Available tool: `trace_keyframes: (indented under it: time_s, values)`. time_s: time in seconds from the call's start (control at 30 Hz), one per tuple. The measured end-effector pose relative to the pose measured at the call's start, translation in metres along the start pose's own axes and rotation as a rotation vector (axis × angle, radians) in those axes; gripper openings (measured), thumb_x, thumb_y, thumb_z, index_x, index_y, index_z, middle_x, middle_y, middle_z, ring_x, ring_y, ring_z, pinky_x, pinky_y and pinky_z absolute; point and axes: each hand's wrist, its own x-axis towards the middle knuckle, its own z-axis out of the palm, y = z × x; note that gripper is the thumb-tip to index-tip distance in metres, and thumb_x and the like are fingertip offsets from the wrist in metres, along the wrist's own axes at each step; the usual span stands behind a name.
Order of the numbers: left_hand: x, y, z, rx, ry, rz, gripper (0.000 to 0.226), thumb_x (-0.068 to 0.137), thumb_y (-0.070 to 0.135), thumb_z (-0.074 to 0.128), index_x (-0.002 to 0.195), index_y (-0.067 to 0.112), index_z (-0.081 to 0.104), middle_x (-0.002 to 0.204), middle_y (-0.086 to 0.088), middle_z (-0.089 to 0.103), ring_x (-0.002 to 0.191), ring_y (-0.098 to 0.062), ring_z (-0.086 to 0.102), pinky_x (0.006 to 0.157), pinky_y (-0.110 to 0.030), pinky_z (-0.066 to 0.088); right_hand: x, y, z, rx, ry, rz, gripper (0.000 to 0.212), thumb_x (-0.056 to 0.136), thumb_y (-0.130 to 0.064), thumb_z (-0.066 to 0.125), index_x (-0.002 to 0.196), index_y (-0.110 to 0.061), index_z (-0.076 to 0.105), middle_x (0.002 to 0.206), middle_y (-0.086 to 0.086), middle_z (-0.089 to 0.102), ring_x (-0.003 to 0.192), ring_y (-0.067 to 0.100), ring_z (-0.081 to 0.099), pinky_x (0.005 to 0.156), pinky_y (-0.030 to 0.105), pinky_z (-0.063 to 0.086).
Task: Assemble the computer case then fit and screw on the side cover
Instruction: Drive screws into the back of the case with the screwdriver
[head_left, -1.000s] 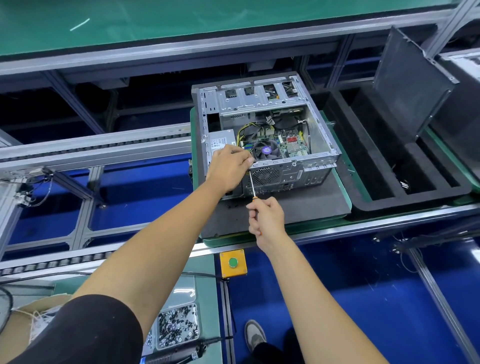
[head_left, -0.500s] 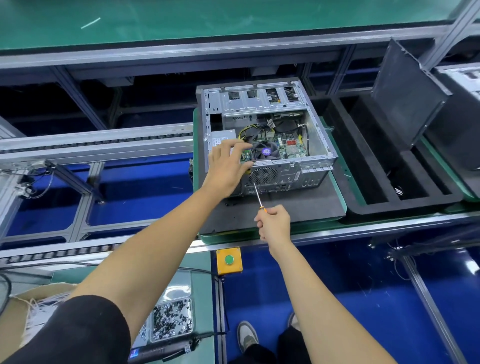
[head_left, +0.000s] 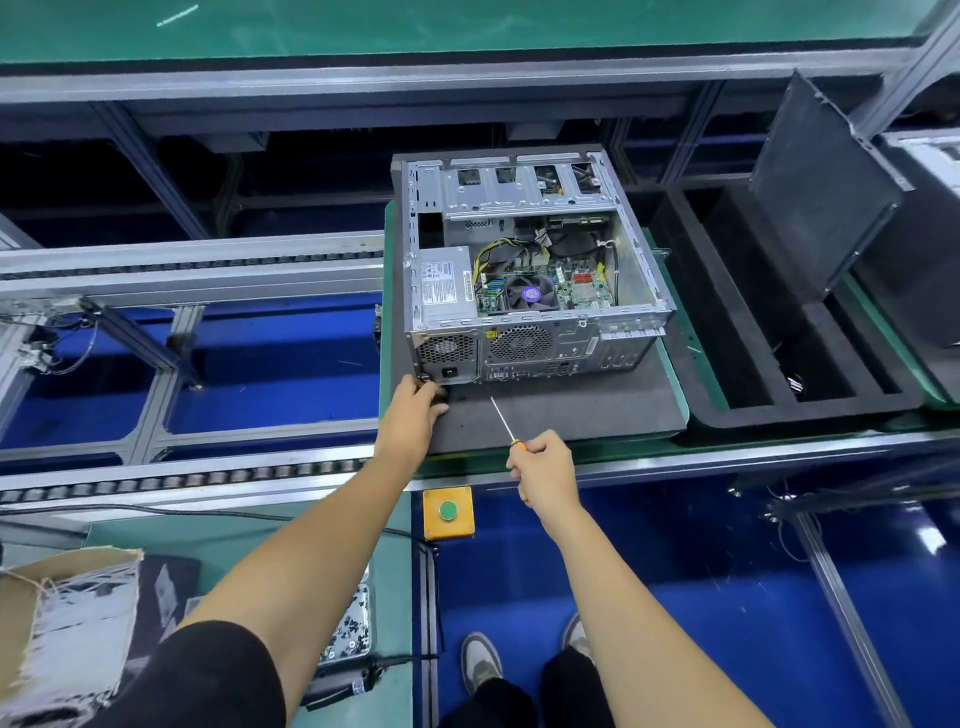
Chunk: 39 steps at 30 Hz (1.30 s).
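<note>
An open silver computer case (head_left: 524, 270) lies on its side on a black foam pad (head_left: 571, 410), with the motherboard, fan and power supply showing. My left hand (head_left: 415, 410) rests at the case's lower left rear corner, its fingers curled at the pad's edge; what they touch is hidden. My right hand (head_left: 543, 470) grips the orange handle of a thin screwdriver (head_left: 503, 418), whose tip points up towards the case's rear panel without touching it. A dark side cover (head_left: 826, 192) leans upright at the right.
A black foam tray (head_left: 779, 395) with slots sits right of the pad. A yellow box with a green button (head_left: 448, 512) hangs below the conveyor rail. A tray of screws (head_left: 353, 623) and a torn cardboard box (head_left: 67, 623) lie at lower left. Another case (head_left: 930, 156) is at far right.
My left hand has come off the top of the case and dropped to its lower left rear corner. My right hand has drawn the screwdriver back from the rear panel.
</note>
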Motion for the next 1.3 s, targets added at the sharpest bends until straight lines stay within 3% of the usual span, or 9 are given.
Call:
trace_keyframes:
  time_s: [0.1, 0.27, 0.43, 0.6, 0.73, 0.9, 1.07, 1.3]
  values:
    - [0.002, 0.002, 0.002, -0.015, 0.038, -0.018, 0.021, 0.104, 0.025, 0.054, 0.115, 0.010, 0.063, 0.121, -0.008, 0.050, 0.102, -0.027, 0.057, 0.086, -0.035, 0.049, -0.001, 0.002, -0.001, -0.029, -0.018, 0.010, 0.011, 0.098, -0.013, 0.058, 0.090, -0.011, 0.050, 0.072, 0.006, 0.065, 0.050, 0.014, 0.044, 0.041, 0.025, 0.035]
    - [0.000, 0.008, 0.002, 0.021, 0.065, -0.051, 0.018, 0.105, 0.026, 0.052, 0.111, 0.010, 0.059, 0.116, -0.009, 0.054, 0.100, -0.027, 0.057, 0.083, -0.043, 0.052, -0.004, 0.003, -0.006, -0.062, -0.062, 0.020, 0.012, 0.099, -0.012, 0.056, 0.089, -0.012, 0.050, 0.071, 0.006, 0.065, 0.048, 0.012, 0.045, 0.040, 0.023, 0.035]
    - [-0.014, 0.013, 0.001, -0.485, -0.027, -0.006, 0.010, 0.103, 0.013, 0.054, 0.104, 0.003, 0.051, 0.105, -0.006, 0.073, 0.089, -0.015, 0.072, 0.087, -0.035, 0.057, -0.007, -0.001, -0.008, -0.072, -0.054, -0.012, 0.011, 0.097, -0.013, 0.056, 0.088, -0.012, 0.049, 0.067, 0.004, 0.066, 0.048, 0.014, 0.044, 0.041, 0.026, 0.035]
    - [-0.023, 0.024, 0.000, -0.850, -0.151, -0.107, 0.012, 0.098, 0.006, 0.063, 0.105, 0.006, 0.053, 0.099, -0.013, 0.077, 0.099, -0.029, 0.073, 0.092, -0.045, 0.057, -0.009, -0.007, -0.011, -0.108, -0.083, -0.063, 0.015, 0.095, -0.011, 0.057, 0.084, -0.014, 0.048, 0.063, 0.001, 0.066, 0.047, 0.013, 0.046, 0.040, 0.026, 0.035]
    - [-0.024, 0.025, 0.002, -1.046, -0.144, -0.192, 0.008, 0.100, 0.004, 0.059, 0.107, 0.004, 0.062, 0.102, -0.017, 0.074, 0.099, -0.030, 0.070, 0.095, -0.042, 0.055, -0.011, -0.011, -0.016, -0.118, -0.084, -0.079, 0.015, 0.096, -0.010, 0.058, 0.084, -0.012, 0.049, 0.062, 0.001, 0.067, 0.048, 0.010, 0.050, 0.041, 0.026, 0.036]
    - [-0.026, 0.028, 0.003, -1.098, -0.165, -0.202, 0.013, 0.103, 0.008, 0.053, 0.107, 0.007, 0.065, 0.094, -0.012, 0.069, 0.086, -0.018, 0.063, 0.082, -0.030, 0.052, -0.013, -0.014, -0.021, -0.133, -0.100, -0.102, 0.015, 0.096, -0.011, 0.060, 0.085, -0.010, 0.051, 0.065, 0.002, 0.068, 0.048, 0.006, 0.053, 0.041, 0.025, 0.037]
    - [-0.022, 0.036, 0.009, -1.131, -0.080, -0.306, 0.014, 0.104, 0.011, 0.053, 0.106, 0.005, 0.066, 0.087, -0.006, 0.069, 0.075, -0.012, 0.062, 0.067, -0.019, 0.051, -0.013, -0.015, -0.023, -0.137, -0.123, -0.109, 0.018, 0.095, -0.012, 0.060, 0.081, -0.014, 0.049, 0.063, 0.002, 0.068, 0.050, 0.009, 0.052, 0.040, 0.025, 0.036]
    - [-0.019, 0.061, 0.017, -1.217, -0.149, -0.344, 0.019, 0.105, 0.022, 0.053, 0.101, 0.007, 0.065, 0.087, -0.003, 0.075, 0.072, -0.008, 0.064, 0.066, -0.018, 0.054, -0.013, -0.017, -0.034, -0.111, -0.109, -0.114, 0.021, 0.093, -0.011, 0.059, 0.077, -0.016, 0.046, 0.062, 0.003, 0.068, 0.049, 0.010, 0.052, 0.040, 0.025, 0.034]
